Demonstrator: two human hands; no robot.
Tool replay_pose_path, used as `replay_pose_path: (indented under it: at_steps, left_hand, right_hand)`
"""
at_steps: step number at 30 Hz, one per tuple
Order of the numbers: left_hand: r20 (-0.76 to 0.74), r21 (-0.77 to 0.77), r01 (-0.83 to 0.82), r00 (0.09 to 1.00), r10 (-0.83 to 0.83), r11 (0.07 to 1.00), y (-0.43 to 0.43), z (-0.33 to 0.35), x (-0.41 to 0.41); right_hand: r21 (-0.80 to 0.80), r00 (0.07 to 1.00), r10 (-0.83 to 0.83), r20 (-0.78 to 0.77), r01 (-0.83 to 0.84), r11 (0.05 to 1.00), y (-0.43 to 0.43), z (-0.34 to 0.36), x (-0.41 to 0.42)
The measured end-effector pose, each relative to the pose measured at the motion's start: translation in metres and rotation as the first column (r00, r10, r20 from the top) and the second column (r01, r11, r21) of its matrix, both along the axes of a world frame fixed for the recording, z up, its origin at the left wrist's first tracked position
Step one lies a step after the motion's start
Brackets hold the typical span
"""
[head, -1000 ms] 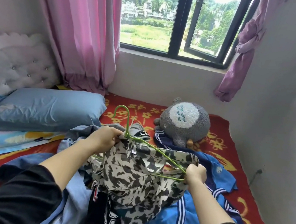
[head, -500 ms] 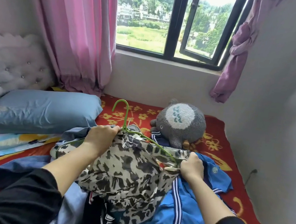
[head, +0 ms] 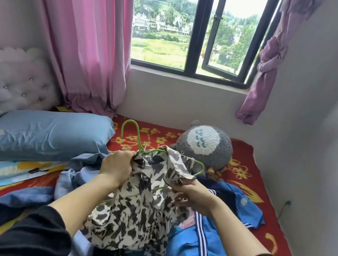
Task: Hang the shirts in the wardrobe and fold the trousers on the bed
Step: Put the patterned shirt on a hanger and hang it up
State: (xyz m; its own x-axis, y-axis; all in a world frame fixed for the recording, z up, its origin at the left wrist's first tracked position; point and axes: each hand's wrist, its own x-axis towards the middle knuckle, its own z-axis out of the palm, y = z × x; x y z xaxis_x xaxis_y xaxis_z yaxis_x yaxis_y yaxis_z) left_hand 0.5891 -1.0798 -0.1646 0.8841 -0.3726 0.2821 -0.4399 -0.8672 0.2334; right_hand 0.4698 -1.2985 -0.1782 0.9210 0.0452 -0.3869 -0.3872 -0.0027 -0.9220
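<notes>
Green hanger [head: 140,143] now sits inside the patterned shirt [head: 142,206], hook toward twelve o'clock. Left hand [head: 115,168] clutches the collar; right hand [head: 192,193] has shifted inward, pinching the shoulder. Nearly wardrobe-ready.

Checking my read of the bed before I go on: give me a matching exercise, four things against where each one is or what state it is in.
Things:
1. green hanger
2. patterned shirt
3. grey plush toy
4. blue pillow

Places or states:
A. lying by the headboard, on the left
B. hook pointing up, partly inside a garment
C. sitting near the window wall
D. held by the left hand and right hand

Pairs: 1-B, 2-D, 3-C, 4-A
</notes>
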Motion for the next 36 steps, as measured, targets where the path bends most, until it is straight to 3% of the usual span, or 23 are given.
replay_pose_path:
  at_steps: [1,3,4,6,8,10,13,18,21,23,28,30,33,35,36]
  left_hand:
    - [0.001,-0.039,0.014,1.000,-0.014,0.999,0.000,0.003,0.000]
    - [0.018,-0.139,0.046,0.999,-0.044,0.989,-0.001,0.010,0.000]
    - [0.046,-0.201,0.055,0.998,-0.047,0.978,-0.001,0.015,0.001]
    - [0.113,-0.299,0.063,0.993,-0.030,0.952,0.002,0.025,0.003]
    - [0.140,-0.351,0.077,0.990,-0.029,0.933,0.007,0.034,0.009]
    - [0.133,-0.376,0.106,0.989,-0.060,0.921,0.014,0.043,0.015]
    - [0.136,-0.399,0.172,0.982,-0.127,0.900,0.021,0.060,0.021]
    - [0.149,-0.471,0.236,0.971,-0.188,0.850,0.043,0.095,0.023]
    - [0.120,-0.424,0.099,0.991,-0.052,0.900,0.079,0.111,0.024]
    - [0.069,-0.402,-0.010,0.997,0.041,0.916,0.109,0.115,0.018]
    - [-0.153,-0.421,-0.321,0.947,0.282,0.849,0.190,0.097,-0.019]
    - [-0.203,-0.441,-0.420,0.908,0.367,0.793,0.220,0.084,-0.042]
    - [-0.306,-0.593,-0.464,0.886,0.349,0.658,0.257,0.069,-0.089]
    - [-0.407,-0.729,-0.488,0.873,0.268,0.481,0.277,0.064,-0.127]
    - [-0.456,-0.793,-0.501,0.865,0.208,0.346,0.286,0.062,-0.147]
  right_hand:
    - [-0.035,0.996,0.081,-0.023,-0.082,0.996,0.002,0.005,0.002]
    - [-0.344,0.966,0.241,-0.091,-0.258,0.903,0.008,0.018,0.007]
    - [-0.513,0.975,0.216,-0.058,-0.215,0.831,0.010,0.022,0.012]
    - [-0.664,0.978,-0.046,0.202,0.171,0.728,0.010,0.031,0.020]
    - [-0.647,0.810,-0.250,0.531,0.578,0.497,0.007,0.042,0.024]
    - [-0.699,0.764,-0.143,0.629,0.636,0.328,0.006,0.052,0.034]
    - [-0.798,0.823,0.037,0.566,0.537,0.273,0.017,0.075,0.053]
    - [-0.814,0.857,0.087,0.508,0.445,0.374,0.037,0.104,0.084]
    - [-0.663,0.764,0.027,0.645,0.540,0.518,0.056,0.116,0.083]
    - [-0.614,0.719,0.019,0.695,0.579,0.536,0.066,0.123,0.083]
    - [-0.507,0.674,0.043,0.738,0.511,0.695,0.097,0.137,0.081]
    - [-0.473,0.687,0.033,0.726,0.464,0.749,0.111,0.140,0.078]
    - [-0.435,0.730,0.021,0.683,0.383,0.815,0.135,0.140,0.073]
    - [-0.410,0.756,0.019,0.654,0.333,0.849,0.155,0.136,0.067]
    - [-0.394,0.772,0.022,0.635,0.300,0.869,0.166,0.133,0.064]
